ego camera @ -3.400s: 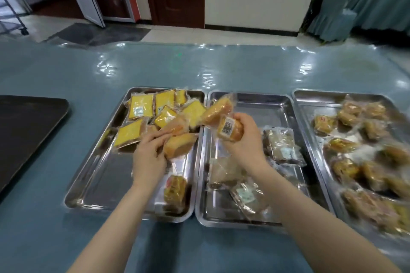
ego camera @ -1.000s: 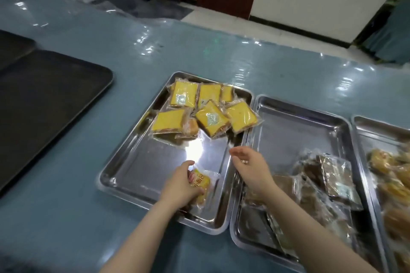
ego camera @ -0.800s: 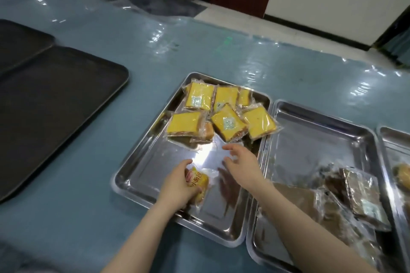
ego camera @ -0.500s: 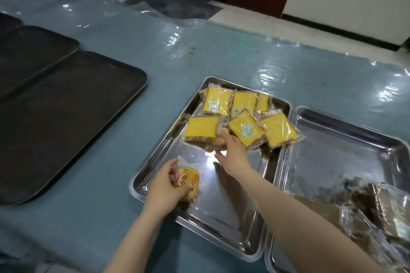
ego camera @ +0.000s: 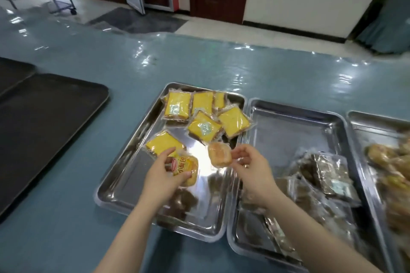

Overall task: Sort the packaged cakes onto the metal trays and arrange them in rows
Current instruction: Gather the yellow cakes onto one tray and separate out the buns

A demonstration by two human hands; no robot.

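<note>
Far left of frame: dark flat trays (ego camera: 44,122), bare, lying on the blue plastic-covered table (ego camera: 199,62).

Left-centre: first shiny rectangular metal tray (ego camera: 115,193). Six yellow square sponge cakes in clear wrappers (ego camera: 205,127) sit loosely in its upper part, some overlapping and skewed; not a clean row yet.

Left hand (ego camera: 164,178): fingers and thumb curled round a round golden bun in a red-and-yellow printed wrapper (ego camera: 185,168), held over the tray's middle. Half a second ago the same pack was lower, near the tray's left rim. Printed label faces up; long axis roughly left to right.

Right hand (ego camera: 250,163): half a second ago reaching in among the yellow cakes; now thumb and fingertips pinch the wrapper edge of a small orange-brown round cake (ego camera: 219,157), lifted clear. Flat face tilted toward the camera; no clear long axis.

Judgement: both odd packs are out of the yellow group, probably headed elsewhere.

Right: second metal tray (ego camera: 288,122) with brown packs (ego camera: 328,175); third tray (ego camera: 366,122) blurred.
</note>
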